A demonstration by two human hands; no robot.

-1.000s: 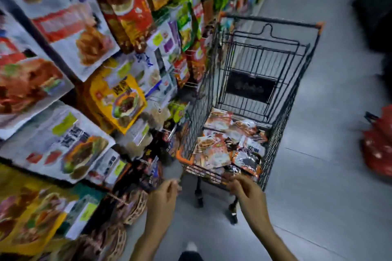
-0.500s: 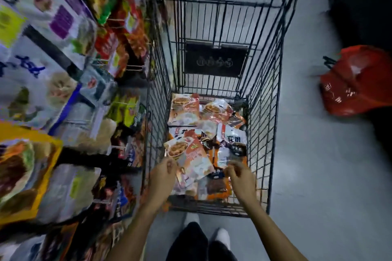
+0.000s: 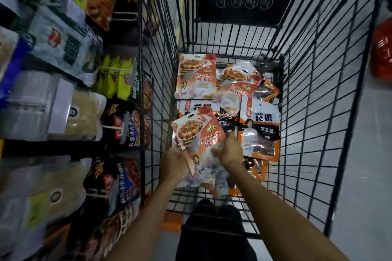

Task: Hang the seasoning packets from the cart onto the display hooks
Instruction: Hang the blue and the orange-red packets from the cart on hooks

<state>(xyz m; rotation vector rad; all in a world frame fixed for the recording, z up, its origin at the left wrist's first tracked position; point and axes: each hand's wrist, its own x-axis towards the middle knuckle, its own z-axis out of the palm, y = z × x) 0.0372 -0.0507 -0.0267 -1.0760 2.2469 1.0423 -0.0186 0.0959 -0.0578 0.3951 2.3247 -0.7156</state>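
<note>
1. Right now both hands are reaching into the near end of the cart [image 3: 318,91]. The left hand [image 3: 174,159] is gripping the top packet [image 3: 191,131] by its left edge, and the right hand [image 3: 230,150] is curling onto its right edge.
2. The packet is looking light, floppy and slick, so it's likely sagging if held by one corner.
3. I'm suggesting a pinch at the top seam. The hooks [image 3: 110,68] are sitting left of the cart.

- red bag [image 3: 381,53] sitting on the grey floor [image 3: 364,154], far right, cut off by the edge
- yellow-green bags [image 3: 115,78] hanging on the left, black bags [image 3: 125,127] just below
- beige pouches [image 3: 87,116] further left, kinda blurry, white tag [image 3: 61,106] in front
- black trousers [image 3: 214,239] at the bottom
</note>
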